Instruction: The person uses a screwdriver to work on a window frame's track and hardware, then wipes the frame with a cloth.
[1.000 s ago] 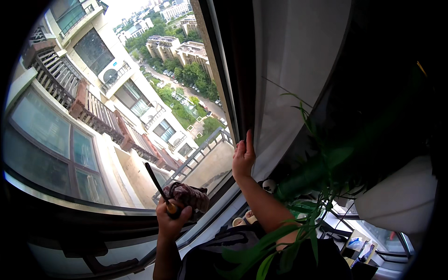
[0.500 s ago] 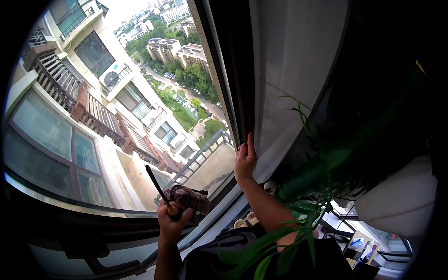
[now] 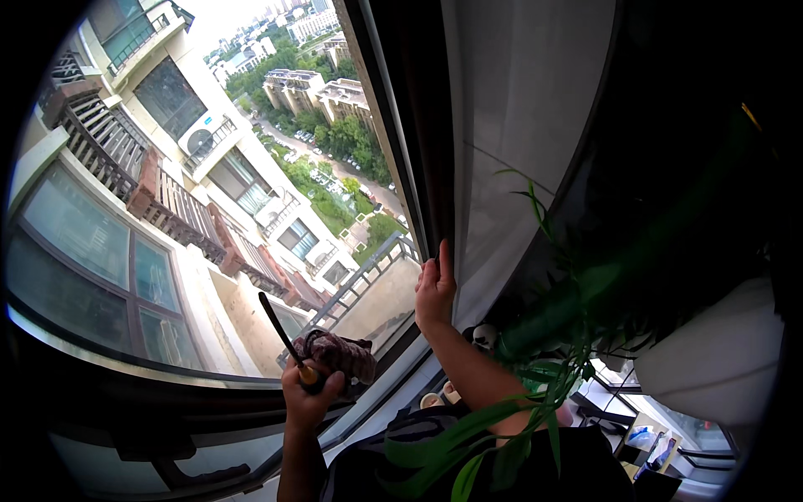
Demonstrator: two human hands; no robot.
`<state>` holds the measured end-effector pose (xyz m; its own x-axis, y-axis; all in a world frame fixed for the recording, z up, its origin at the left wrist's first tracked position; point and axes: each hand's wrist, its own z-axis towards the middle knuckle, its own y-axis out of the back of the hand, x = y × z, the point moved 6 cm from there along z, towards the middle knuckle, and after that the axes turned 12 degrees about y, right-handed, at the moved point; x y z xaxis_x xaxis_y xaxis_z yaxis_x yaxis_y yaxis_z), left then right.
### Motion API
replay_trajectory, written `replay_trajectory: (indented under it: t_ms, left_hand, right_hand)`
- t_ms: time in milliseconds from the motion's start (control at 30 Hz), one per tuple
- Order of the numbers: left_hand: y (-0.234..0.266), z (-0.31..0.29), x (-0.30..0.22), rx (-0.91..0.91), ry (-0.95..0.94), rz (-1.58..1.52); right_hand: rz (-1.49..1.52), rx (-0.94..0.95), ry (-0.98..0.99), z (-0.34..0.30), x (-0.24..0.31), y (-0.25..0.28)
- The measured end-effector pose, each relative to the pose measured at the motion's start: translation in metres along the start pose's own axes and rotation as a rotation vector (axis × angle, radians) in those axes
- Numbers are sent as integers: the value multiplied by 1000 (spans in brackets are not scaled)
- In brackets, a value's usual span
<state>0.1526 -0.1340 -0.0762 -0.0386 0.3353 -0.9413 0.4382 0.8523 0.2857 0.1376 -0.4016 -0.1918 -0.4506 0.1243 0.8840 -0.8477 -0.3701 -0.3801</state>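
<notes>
Fingers of my left hand (image 3: pixel 309 400) clamp a dark slim tool (image 3: pixel 280 331) and a brownish cloth (image 3: pixel 341 356), low centre of the frame; right hand (image 3: pixel 435 289) fingers lie together, flat on the window frame (image 3: pixel 410 159). Green plant leaves (image 3: pixel 535 402) fill lower right.

Cloth (image 3: pixel 341 355) left of plant (image 3: pixel 535 402), below window (image 3: pixel 209 209)

- Rod (image 3: pixel 278 328): black.
- Cloth (image 3: pixel 341 356): brown-pink, mottled.
- Curtain (image 3: pixel 527 125): pale grey.
- Plant (image 3: pixel 535 402): green leaves.
- Pot (image 3: pixel 719 368): white.
- Window frame (image 3: pixel 401 151): dark.
</notes>
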Motion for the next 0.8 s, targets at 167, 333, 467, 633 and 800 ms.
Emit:
replay_trajectory:
  t_ms: [167,333,467,633,800]
  left_hand:
    - [1,0,3,-3,4,17]
    - [1,0,3,-7,4,9]
    - [2,0,4,-12,0,17]
    - [1,0,2,-13,-24,21]
    - [1,1,4,-3,-10,15]
  right_hand:
    - [82,-3,-15,-2,4,-4]
    - [178,-24,-106,-6,8,-7]
    - [155,-14,-104,-5,10,-9]
    - [182,-44,-190,-5,11,-7]
    - [220,-36,-156,-8,17,-12]
